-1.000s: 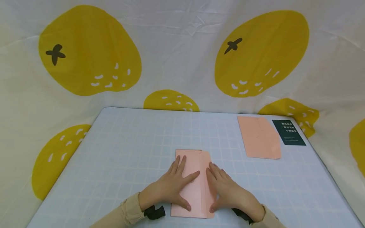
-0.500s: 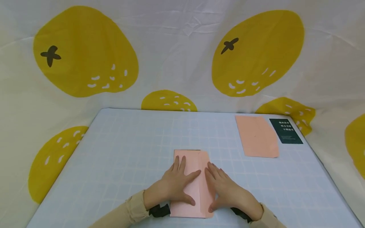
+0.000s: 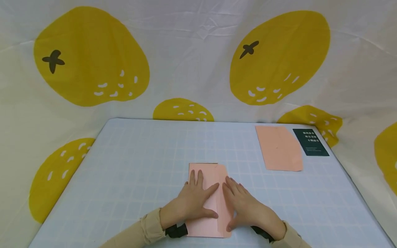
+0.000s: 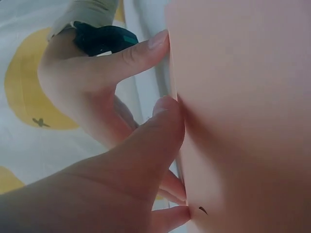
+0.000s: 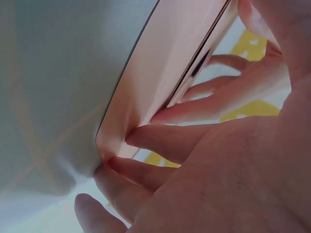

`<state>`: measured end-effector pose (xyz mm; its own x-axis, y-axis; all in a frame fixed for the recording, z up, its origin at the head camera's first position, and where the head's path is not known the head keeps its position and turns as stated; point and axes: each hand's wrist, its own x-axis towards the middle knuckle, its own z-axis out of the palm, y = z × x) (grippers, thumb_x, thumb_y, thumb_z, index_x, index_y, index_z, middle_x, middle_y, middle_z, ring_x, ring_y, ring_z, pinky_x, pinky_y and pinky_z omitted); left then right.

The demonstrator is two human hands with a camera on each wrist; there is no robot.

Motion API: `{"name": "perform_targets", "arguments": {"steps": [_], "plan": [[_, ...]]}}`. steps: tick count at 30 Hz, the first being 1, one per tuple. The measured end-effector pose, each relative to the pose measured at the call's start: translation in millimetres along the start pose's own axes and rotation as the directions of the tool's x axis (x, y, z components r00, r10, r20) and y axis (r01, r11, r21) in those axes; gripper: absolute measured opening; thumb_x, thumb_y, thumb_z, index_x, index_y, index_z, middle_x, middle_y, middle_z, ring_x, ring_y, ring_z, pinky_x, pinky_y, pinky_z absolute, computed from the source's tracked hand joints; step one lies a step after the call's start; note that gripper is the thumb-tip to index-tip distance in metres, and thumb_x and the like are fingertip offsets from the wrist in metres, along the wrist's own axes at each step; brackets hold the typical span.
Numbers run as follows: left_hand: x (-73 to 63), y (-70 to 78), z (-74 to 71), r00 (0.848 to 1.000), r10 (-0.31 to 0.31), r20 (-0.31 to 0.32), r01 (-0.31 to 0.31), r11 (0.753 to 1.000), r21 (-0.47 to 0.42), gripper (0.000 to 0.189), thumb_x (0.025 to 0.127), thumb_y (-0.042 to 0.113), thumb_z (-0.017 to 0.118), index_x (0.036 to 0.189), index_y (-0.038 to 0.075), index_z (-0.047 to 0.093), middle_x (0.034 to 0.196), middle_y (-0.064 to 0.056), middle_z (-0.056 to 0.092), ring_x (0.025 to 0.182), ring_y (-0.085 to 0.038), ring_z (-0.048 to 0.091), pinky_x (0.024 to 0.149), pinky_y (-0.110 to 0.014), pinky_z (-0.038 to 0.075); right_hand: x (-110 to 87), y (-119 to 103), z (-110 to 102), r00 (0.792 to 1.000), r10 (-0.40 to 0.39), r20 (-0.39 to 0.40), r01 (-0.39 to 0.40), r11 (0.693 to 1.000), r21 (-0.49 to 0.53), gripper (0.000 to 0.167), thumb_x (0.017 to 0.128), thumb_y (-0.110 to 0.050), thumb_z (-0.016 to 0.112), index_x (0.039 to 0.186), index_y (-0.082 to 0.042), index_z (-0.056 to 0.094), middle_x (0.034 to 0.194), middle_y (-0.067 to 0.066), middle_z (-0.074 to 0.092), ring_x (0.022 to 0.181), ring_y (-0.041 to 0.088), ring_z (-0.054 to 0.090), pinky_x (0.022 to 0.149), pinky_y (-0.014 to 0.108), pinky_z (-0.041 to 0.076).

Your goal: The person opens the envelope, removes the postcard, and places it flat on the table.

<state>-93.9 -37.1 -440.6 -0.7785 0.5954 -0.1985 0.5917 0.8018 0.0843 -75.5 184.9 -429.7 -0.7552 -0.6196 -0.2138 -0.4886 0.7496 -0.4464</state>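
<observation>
resting fingers straight, left hand and right hand partly hide a pink envelope.

Stretches out as a pale-blue gridded tabletop, bearing a pink envelope nearby and, far right, salmon paper beside a green card.

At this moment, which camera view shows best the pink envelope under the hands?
The head view: the pink envelope shows its whole length, though left hand and right hand cover parts. Left wrist shows part of it closely; right wrist mainly its flap.
</observation>
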Motion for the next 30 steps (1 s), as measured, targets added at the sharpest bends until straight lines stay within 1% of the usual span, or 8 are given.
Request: {"name": "perform_targets", "arguments": {"steps": [4,7,12,16,21,26,30], "plan": [[0.6,1.9,1.3,1.000,-0.005,-0.010,0.006,0.998,0.066,0.094,0.078,0.085,0.050,0.155,0.034,0.033,0.151,-0.036,0.028,0.136,-0.058,0.028,0.103,-0.056,0.040,0.9,0,0,1.000,-0.007,-0.003,0.007,1.000,-0.002,0.123,0.063,-0.043,0.091,0.150,0.014,0.025,0.159,0.033,0.009,0.146,0.048,0.012,0.112,0.062,0.018],[1.6,3.6,2.7,1.000,-0.006,-0.016,0.008,0.995,0.099,0.095,0.077,0.087,0.046,0.156,0.034,0.033,0.150,-0.037,0.029,0.135,-0.060,0.029,0.106,-0.055,0.037,1.5,1,1,1.000,-0.006,0.000,0.006,1.000,-0.001,0.123,0.063,-0.044,0.091,0.150,0.013,0.024,0.159,0.033,0.008,0.147,0.047,0.011,0.113,0.062,0.018],[4.6,6.3,7.5,0.999,-0.016,-0.039,0.020,0.995,0.100,0.094,0.080,0.088,0.039,0.155,0.033,0.034,0.148,-0.038,0.030,0.133,-0.062,0.029,0.107,-0.055,0.037,0.8,1,0,1.000,-0.004,0.000,0.004,1.000,0.003,0.123,0.062,-0.044,0.091,0.150,0.014,0.025,0.159,0.033,0.009,0.146,0.048,0.012,0.112,0.062,0.019],[6.0,8.9,11.4,0.997,-0.038,-0.070,0.046,0.993,0.104,0.092,0.082,0.087,0.036,0.155,0.032,0.035,0.147,-0.037,0.032,0.133,-0.062,0.030,0.105,-0.057,0.038,0.0,0,-1,1.000,-0.009,-0.003,0.009,1.000,0.002,0.123,0.062,-0.042,0.092,0.149,0.015,0.026,0.158,0.034,0.010,0.146,0.049,0.014,0.112,0.062,0.020],[7.3,13.4,12.7,0.993,-0.069,-0.095,0.082,0.986,0.148,0.090,0.083,0.085,0.037,0.156,0.032,0.034,0.146,-0.036,0.035,0.130,-0.061,0.035,0.100,-0.056,0.043,0.6,0,0,1.000,0.000,0.003,0.000,1.000,0.005,0.123,0.062,-0.042,0.092,0.149,0.014,0.025,0.159,0.033,0.009,0.146,0.048,0.013,0.112,0.062,0.020],[7.9,17.2,13.9,0.990,-0.086,-0.109,0.105,0.979,0.173,0.084,0.087,0.080,0.037,0.156,0.032,0.033,0.145,-0.036,0.036,0.130,-0.061,0.036,0.098,-0.057,0.044,1.4,1,1,1.000,0.007,0.007,-0.007,1.000,0.023,0.123,0.062,-0.041,0.092,0.150,0.013,0.025,0.160,0.032,0.008,0.147,0.047,0.011,0.113,0.062,0.018],[9.3,18.0,17.5,0.987,-0.091,-0.130,0.113,0.979,0.170,0.077,0.090,0.073,0.038,0.156,0.032,0.033,0.144,-0.037,0.036,0.129,-0.062,0.036,0.097,-0.058,0.044,2.2,2,2,1.000,0.012,0.014,-0.013,0.999,0.041,0.124,0.062,-0.041,0.092,0.151,0.013,0.023,0.160,0.031,0.005,0.147,0.047,0.010,0.113,0.062,0.017]]}}
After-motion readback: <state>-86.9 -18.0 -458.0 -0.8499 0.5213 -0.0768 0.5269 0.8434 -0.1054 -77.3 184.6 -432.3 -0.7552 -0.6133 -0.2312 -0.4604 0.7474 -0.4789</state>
